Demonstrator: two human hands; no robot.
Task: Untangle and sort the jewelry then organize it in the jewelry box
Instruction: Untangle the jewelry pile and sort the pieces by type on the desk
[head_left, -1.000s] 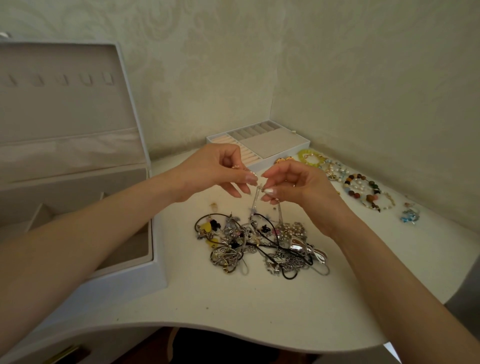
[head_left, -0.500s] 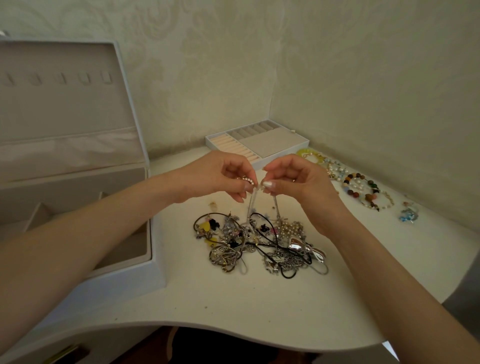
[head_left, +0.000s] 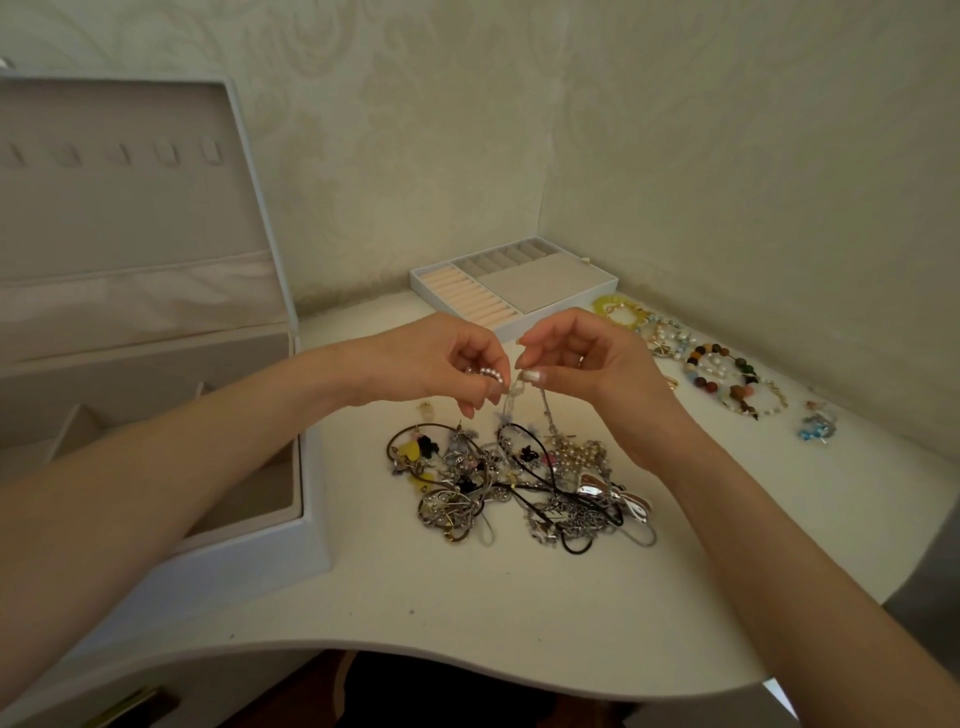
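The box and its lid run off the left edge. Both forearms leave by the bottom corners. The left grip and right grip pinch a thin chain. Its links are too small to tell, and the fingers hide its upper end. In the heap single pieces cannot be told apart, and the right forearm covers its far right edge. The blue piece is too small to name.
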